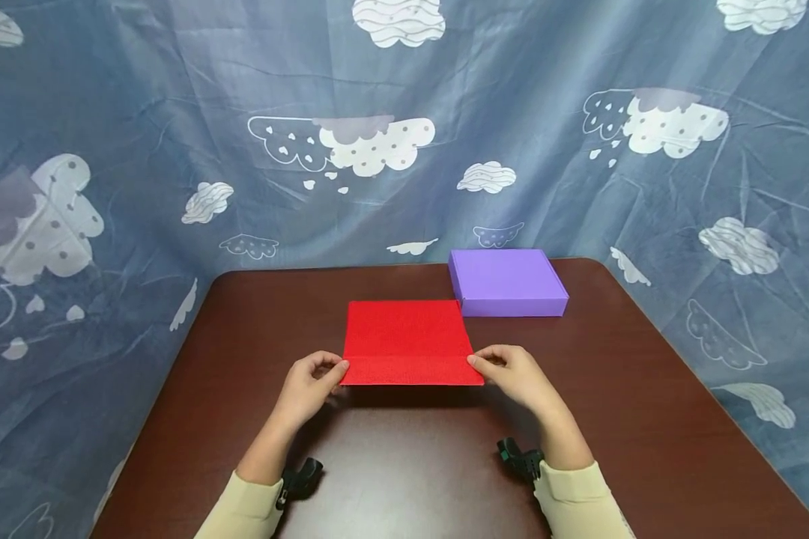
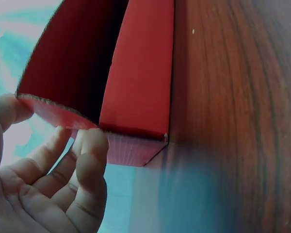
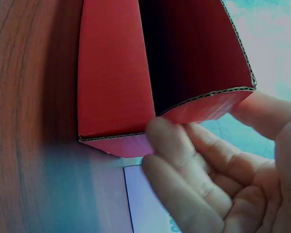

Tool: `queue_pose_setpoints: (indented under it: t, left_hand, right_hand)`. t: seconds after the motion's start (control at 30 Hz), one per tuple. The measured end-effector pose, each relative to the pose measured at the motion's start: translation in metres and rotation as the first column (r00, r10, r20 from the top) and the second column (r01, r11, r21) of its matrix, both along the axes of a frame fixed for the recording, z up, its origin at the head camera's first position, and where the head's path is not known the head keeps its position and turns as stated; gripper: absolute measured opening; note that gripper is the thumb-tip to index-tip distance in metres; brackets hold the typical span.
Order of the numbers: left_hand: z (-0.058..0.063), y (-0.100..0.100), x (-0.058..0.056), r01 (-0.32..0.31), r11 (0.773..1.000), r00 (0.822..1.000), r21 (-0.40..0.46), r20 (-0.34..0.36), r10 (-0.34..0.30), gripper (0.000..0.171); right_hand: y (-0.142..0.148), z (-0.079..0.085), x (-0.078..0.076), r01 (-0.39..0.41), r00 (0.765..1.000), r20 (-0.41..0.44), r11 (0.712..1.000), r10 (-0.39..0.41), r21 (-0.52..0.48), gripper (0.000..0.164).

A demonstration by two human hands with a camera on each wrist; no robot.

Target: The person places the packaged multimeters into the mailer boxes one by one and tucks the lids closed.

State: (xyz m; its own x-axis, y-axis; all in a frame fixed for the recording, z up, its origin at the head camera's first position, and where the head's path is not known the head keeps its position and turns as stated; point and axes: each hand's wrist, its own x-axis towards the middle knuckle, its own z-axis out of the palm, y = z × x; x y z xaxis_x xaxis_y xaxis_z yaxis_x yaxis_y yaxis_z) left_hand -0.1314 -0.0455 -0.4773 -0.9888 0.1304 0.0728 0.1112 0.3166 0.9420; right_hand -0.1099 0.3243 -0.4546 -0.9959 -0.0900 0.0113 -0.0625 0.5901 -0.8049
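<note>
A red cardboard box (image 1: 406,329) lies at the middle of the table, its lid (image 3: 199,48) raised a little along the near side. At the lid's near left corner, my left hand (image 1: 307,385) pinches the edge, thumb on top and fingers lower at the box's side. My right hand (image 1: 522,382) holds the near right corner the same way. In the left wrist view, a dark gap shows between the lid and the box's front wall (image 2: 138,73). The inside of the box is hidden in that shadow.
A closed purple box (image 1: 508,275) sits at the back right of the brown wooden table (image 1: 391,479). Behind and beside the table hangs a blue curtain (image 1: 350,209) with cloud prints. Black wrist cameras (image 1: 303,479) stick out inward from both cuffs.
</note>
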Motion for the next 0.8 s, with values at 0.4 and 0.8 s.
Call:
queue_pose_setpoints:
  t: [0.4, 0.8]
  left_hand:
    - [-0.001, -0.001, -0.002, 0.039, 0.999, 0.996, 0.038, 0.073, -0.042, 0.015]
    - [-0.011, -0.003, -0.004, 0.081, 0.997, 0.989, 0.001, 0.127, -0.08, 0.016]
  right_hand:
    - [0.005, -0.004, -0.002, -0.018, 0.992, 0.121, 0.998, 0.026, -0.067, 0.029]
    - [0.002, -0.013, -0.005, -0.015, 0.988, 0.154, 0.994, 0.032, -0.11, 0.026]
